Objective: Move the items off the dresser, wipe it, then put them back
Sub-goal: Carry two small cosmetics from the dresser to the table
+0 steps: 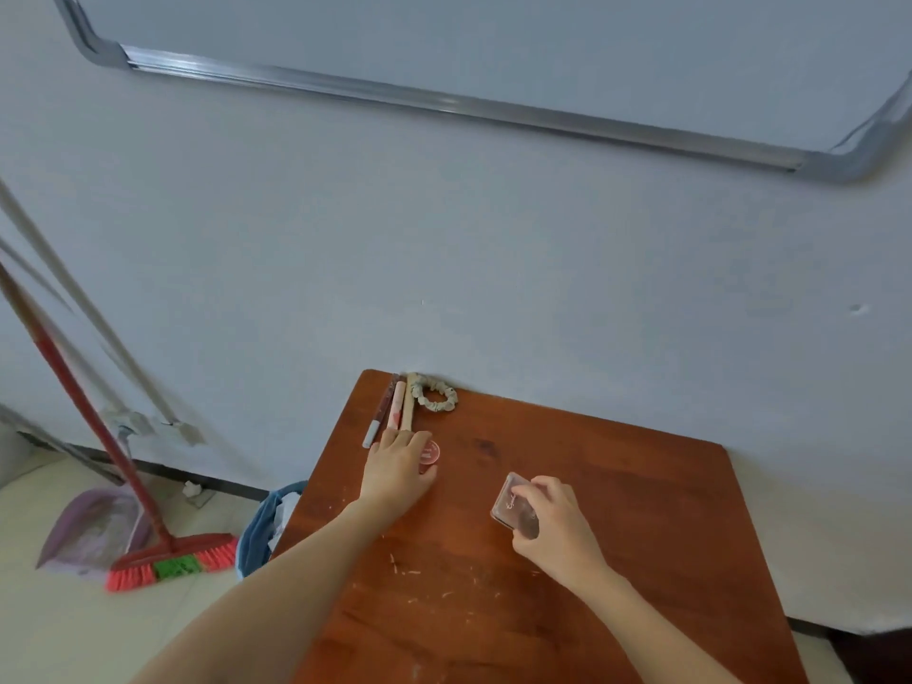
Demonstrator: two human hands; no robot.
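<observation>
Nearest the viewer, pale crumbs and scratches mark the front of the reddish wooden dresser (617, 560), above which the right hand (552, 528) closes its fingers on a clear rectangular compact (513, 503) lifted at a tilt just over the top. Slightly farther, the left hand (397, 469) lies palm-down with fingers extended over a small round pink case (430, 453), which it touches without a visible clasp. At the far left corner by the wall lie three slim sticks (395, 409) side by side and a scrunchie (435, 394); a red broom (170, 560) stands on the floor.
</observation>
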